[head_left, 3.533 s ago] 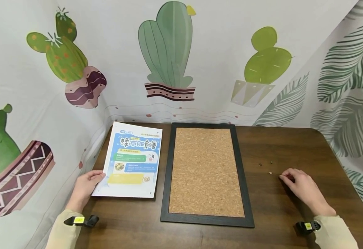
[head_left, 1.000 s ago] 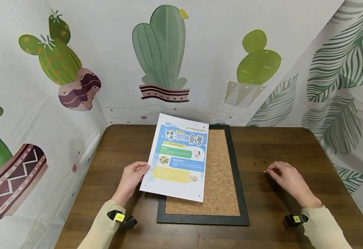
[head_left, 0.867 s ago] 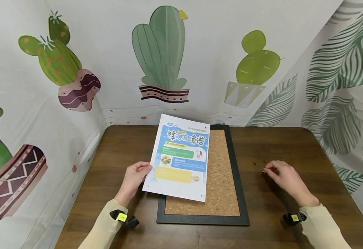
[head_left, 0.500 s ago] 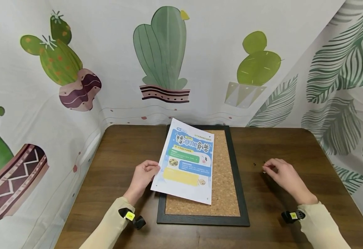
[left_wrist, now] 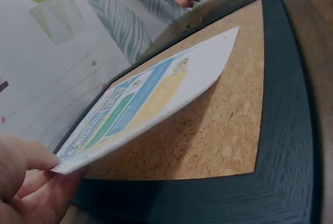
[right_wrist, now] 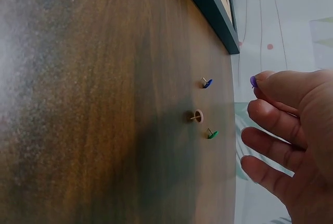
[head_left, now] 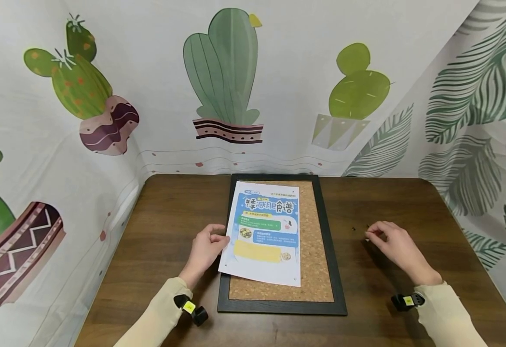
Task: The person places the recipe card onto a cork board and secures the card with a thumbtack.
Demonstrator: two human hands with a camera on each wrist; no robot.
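Between thumb and fingers, my left hand [head_left: 205,248] pinches the left edge of a printed paper poster [head_left: 263,236], blue and white with a yellow panel. The poster overlies the left and middle of a cork board [head_left: 315,250]. In the left wrist view its near edge bows up off the cork, leaving a shadow underneath. My right hand [head_left: 393,246] is raised over the table right of the board. In the right wrist view its thumb and index finger pinch a purple thumbtack [right_wrist: 253,81], the other fingers loosely bent.
Below the right hand lie a blue thumbtack [right_wrist: 208,83], a pink thumbtack [right_wrist: 199,115] and a green thumbtack [right_wrist: 213,135], pins showing. A black frame [head_left: 283,307] borders the cork. Behind the wooden table [head_left: 170,202] hangs a cactus-printed cloth [head_left: 296,86].
The left hand has carried the poster from the table left of the board rightward over the cork, then lowered and straightened it. The right hand has stayed near the thumbtacks, shifting slightly.
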